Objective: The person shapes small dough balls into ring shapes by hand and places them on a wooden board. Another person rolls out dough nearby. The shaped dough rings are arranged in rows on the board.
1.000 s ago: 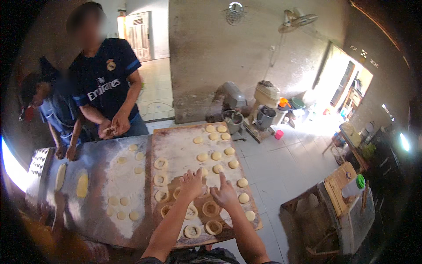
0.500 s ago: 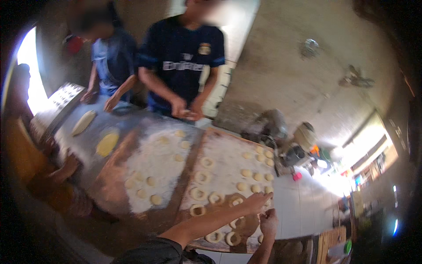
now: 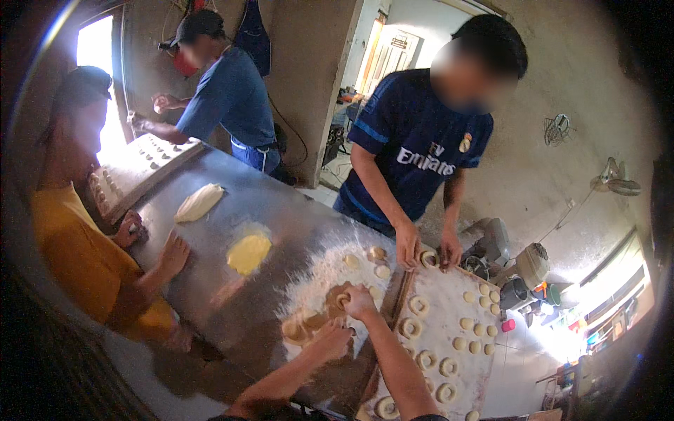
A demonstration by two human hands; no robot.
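Note:
My right hand (image 3: 359,304) is closed on a small pale ring (image 3: 342,300), perhaps dough, over the flour patch (image 3: 316,277) on the metal tabletop. My left hand (image 3: 333,339) is curled low over the same patch, left of and nearer than the right; what it holds is unclear. Small dough rounds (image 3: 351,260) lie on the flour beyond. To the right, a floured board (image 3: 439,305) carries several dough rings (image 3: 426,359) and rounds (image 3: 478,329). A yellow dough sheet (image 3: 248,253) and a long pale dough piece (image 3: 199,203) lie farther left.
A co-worker in navy (image 3: 414,161) holds a ring at the board's far end. A person in yellow (image 3: 91,259) stands left; another in blue (image 3: 225,105) works behind a tray of dough pieces (image 3: 147,161). Mixers (image 3: 530,265) and buckets stand right, by the wall.
The view has swung left. Both my hands moved from the board to the flour patch. The navy co-worker's hands reached down to the board's far end. The blue-clad worker's hands rose.

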